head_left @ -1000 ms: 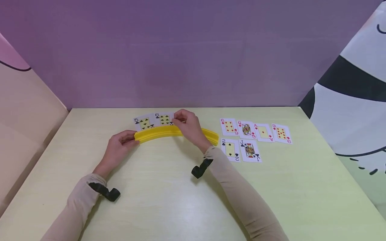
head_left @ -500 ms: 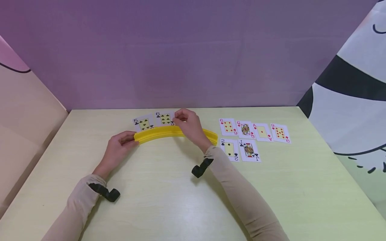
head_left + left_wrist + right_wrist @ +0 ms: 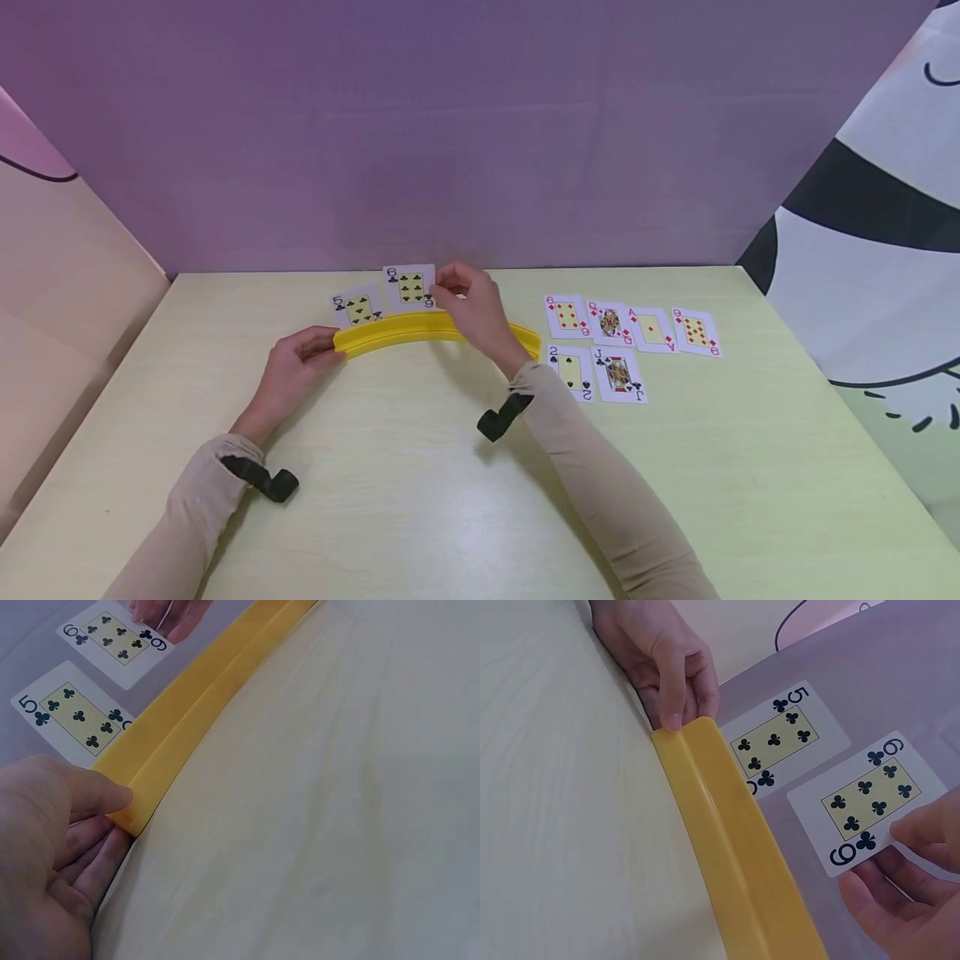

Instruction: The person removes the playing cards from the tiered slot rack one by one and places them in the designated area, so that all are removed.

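My left hand (image 3: 294, 371) grips the left end of a curved yellow card holder (image 3: 397, 328), thumb on its front face and fingers behind. The five of clubs (image 3: 357, 307) stands in the holder near that end, its lower edge hidden. In my right hand (image 3: 476, 310) the six of clubs (image 3: 410, 286) is pinched at its right edge, thumb on the face and fingers behind. The right wrist view shows this six of clubs (image 3: 866, 802) whole, its bottom edge above the yellow holder (image 3: 735, 855). The right forearm passes over the holder's right part.
On the table (image 3: 420, 500), right of the holder, face-up cards lie in two rows. The back row holds the six (image 3: 567, 316), queen (image 3: 610, 322), ace (image 3: 651, 330) and nine of diamonds (image 3: 697, 332). In front are the two of spades (image 3: 571, 372) and jack of clubs (image 3: 620, 374).
The six of clubs has risen from the holder, its lower edge now showing above it. My right hand has moved slightly up with it; my left hand stays on the holder's end.
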Demonstrator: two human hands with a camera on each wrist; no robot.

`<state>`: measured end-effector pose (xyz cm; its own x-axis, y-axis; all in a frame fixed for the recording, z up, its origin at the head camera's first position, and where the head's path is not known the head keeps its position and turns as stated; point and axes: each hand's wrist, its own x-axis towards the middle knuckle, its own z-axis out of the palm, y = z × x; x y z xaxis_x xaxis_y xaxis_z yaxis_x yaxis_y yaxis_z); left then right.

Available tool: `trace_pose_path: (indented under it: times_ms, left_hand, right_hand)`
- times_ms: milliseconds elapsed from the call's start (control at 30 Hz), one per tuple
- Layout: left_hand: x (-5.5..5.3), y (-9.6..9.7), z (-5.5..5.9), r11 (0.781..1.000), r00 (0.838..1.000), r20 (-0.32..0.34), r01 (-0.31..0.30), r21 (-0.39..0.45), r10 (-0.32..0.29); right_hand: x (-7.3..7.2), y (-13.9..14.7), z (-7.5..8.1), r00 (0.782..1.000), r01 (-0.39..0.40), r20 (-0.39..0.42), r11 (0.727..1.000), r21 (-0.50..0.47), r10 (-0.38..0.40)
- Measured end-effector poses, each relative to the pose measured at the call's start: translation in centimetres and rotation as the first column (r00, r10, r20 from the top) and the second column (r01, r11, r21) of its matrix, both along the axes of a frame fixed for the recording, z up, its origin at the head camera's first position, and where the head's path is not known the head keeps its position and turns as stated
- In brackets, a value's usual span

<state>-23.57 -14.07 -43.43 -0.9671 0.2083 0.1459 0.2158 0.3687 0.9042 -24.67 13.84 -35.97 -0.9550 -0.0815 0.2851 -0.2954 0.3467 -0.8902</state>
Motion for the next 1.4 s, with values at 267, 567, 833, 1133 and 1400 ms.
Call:
trace_pose_path:
  times_ms: [267, 567, 833, 1133, 1400]
  left_hand:
    - [0.4, -0.6, 0.1, 1.0, 1.0, 0.004, -0.017, 0.002, 0.017]
    - [0.0, -0.5, 0.5, 1.0, 1.0, -0.011, -0.006, 0.02, 0.007]
    - [-0.1, -0.1, 0.7, 1.0, 1.0, -0.001, -0.009, 0.025, 0.009]
    - [0.0, -0.4, 0.5, 1.0, 1.0, 0.016, -0.002, 0.002, 0.002]
    - [-0.2, -0.3, 0.2, 1.0, 1.0, 0.024, 0.0, 0.0, 0.0]
  right_hand:
    - [0.1, -0.4, 0.7, 1.0, -0.017, -0.015, 1.0, -0.005, 0.017]
    - [0.9, -0.8, 2.4, 0.997, -0.081, 0.001, 0.997, 0.015, 0.081]
    - [3.6, -1.7, 4.1, 0.983, -0.133, -0.107, 0.979, 0.157, 0.151]
    - [6.1, -0.3, 4.7, 0.966, -0.118, -0.201, 0.966, 0.228, 0.165]
    - [8.0, 1.8, 4.6, 0.95, -0.096, -0.259, 0.949, 0.299, 0.177]
